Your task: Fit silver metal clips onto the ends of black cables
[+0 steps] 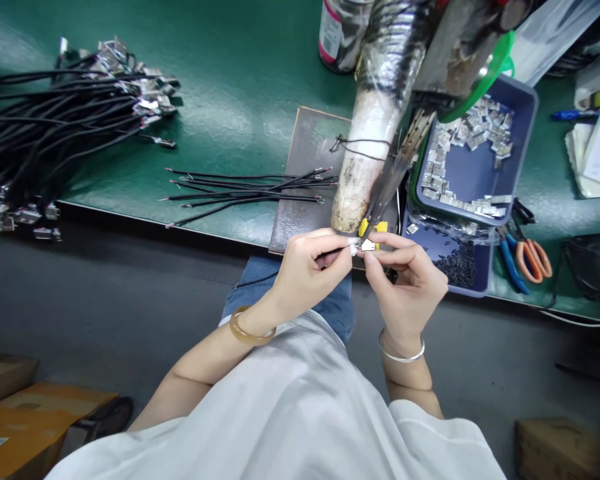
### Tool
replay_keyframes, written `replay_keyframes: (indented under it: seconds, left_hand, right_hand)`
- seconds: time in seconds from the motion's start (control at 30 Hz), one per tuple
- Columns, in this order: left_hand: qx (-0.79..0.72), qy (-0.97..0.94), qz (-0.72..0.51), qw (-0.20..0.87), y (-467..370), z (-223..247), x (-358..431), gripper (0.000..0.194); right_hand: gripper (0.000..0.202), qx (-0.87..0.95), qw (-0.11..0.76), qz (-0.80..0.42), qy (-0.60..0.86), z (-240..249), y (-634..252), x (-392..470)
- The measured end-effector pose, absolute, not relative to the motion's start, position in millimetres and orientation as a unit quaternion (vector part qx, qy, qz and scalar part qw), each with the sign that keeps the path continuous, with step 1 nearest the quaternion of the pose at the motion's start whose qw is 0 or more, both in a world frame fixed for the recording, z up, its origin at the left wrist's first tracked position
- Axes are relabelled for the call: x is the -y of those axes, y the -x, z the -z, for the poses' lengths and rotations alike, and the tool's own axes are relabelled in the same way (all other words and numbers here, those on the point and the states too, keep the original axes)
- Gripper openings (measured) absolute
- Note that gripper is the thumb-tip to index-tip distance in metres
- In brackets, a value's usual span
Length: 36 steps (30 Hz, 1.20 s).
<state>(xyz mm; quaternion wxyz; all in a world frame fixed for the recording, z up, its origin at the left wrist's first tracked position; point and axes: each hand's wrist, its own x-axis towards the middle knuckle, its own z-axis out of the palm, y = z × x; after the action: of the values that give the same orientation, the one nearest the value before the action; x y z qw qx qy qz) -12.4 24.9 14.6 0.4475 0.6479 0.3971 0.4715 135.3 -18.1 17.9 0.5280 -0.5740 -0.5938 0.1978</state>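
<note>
My left hand [316,267] pinches a thin black cable [260,280] close to its end; the cable's other end hangs down over my lap. Between the fingertips of my right hand [405,273] is a small shiny metal connector [368,246], meeting the cable end. Both hands are at the table's front edge, just under the tip of a dark metal tool with yellow parts [375,227]. The fingers partly cover the joint, so its details are hidden. Several more black cables [245,190] with bare ends lie left of my hands, partly on a dark board [300,223].
A wrapped white tube [363,153] slants down over the board. To the right, a blue bin [523,133] holds metal connectors; a lower bin [483,267] holds small black pieces. Orange-handled pliers [533,260] lie beside them. Bundled cables with connectors [80,107] lie far left.
</note>
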Motion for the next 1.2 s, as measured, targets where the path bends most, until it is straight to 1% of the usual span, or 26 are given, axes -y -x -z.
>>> replay_keyframes:
  seconds: [0.27, 0.47, 0.57, 0.7, 0.73, 0.8, 0.87, 0.93, 0.97, 1.0, 1.1, 1.13, 1.2]
  left_hand:
    - [-0.401, -0.66, -0.466, 0.432, 12.2, -17.5, -24.9, 0.017]
    - [-0.411, -0.662, -0.432, 0.453, 15.9, -12.0, -23.0, 0.019]
    - [-0.408, -0.646, -0.424, 0.486, 15.8, -11.3, -19.5, 0.017]
    - [-0.409, -0.584, -0.419, 0.562, 15.7, -13.3, -13.3, 0.011]
    - [-0.406, -0.57, -0.412, 0.584, 16.0, -13.7, -11.7, 0.01]
    - [-0.398, -0.551, -0.403, 0.613, 16.8, -13.4, -8.7, 0.012]
    - [-0.401, -0.549, -0.401, 0.614, 17.2, -11.3, -5.8, 0.013]
    - [-0.41, -0.558, -0.406, 0.596, 17.2, -7.9, -3.2, 0.012]
    - [-0.412, -0.565, -0.409, 0.586, 17.2, -6.2, -2.0, 0.011]
    - [-0.412, -0.573, -0.411, 0.577, 17.3, -4.7, -1.0, 0.01]
    - [-0.398, -0.612, -0.408, 0.549, 19.8, -2.9, 0.4, 0.009]
    - [-0.392, -0.627, -0.401, 0.541, 21.6, -3.2, 0.3, 0.009]
    - [-0.375, -0.655, -0.376, 0.537, 26.6, -4.6, -0.4, 0.009]
  right_hand:
    - [0.018, 0.646, 0.506, -0.154, 0.551, -22.1, -138.5, 18.6]
    - [0.016, 0.706, 0.445, -0.064, 0.547, -18.6, -139.6, 21.7]
    - [0.019, 0.712, 0.448, -0.017, 0.54, -14.9, -138.8, 24.9]
    - [0.022, 0.692, 0.482, 0.046, 0.536, -8.3, -136.8, 27.7]
    - [0.021, 0.685, 0.487, 0.031, 0.54, -6.9, -136.7, 28.3]
    - [0.014, 0.659, 0.5, -0.045, 0.56, -5.7, -137.5, 30.7]
    - [0.008, 0.607, 0.526, -0.121, 0.584, -7.0, -140.4, 35.3]
    - [0.005, 0.557, 0.547, -0.13, 0.612, -10.8, -144.0, 41.4]
    - [0.004, 0.555, 0.536, -0.116, 0.626, -13.3, -145.3, 44.2]
    - [0.004, 0.574, 0.503, -0.106, 0.637, -15.9, -145.8, 46.4]
    - [0.005, 0.673, 0.367, -0.091, 0.635, -22.4, -141.1, 48.3]
    - [0.005, 0.697, 0.341, -0.094, 0.624, -23.8, -138.6, 47.6]
    - [0.01, 0.723, 0.327, -0.112, 0.598, -25.8, -136.8, 45.1]
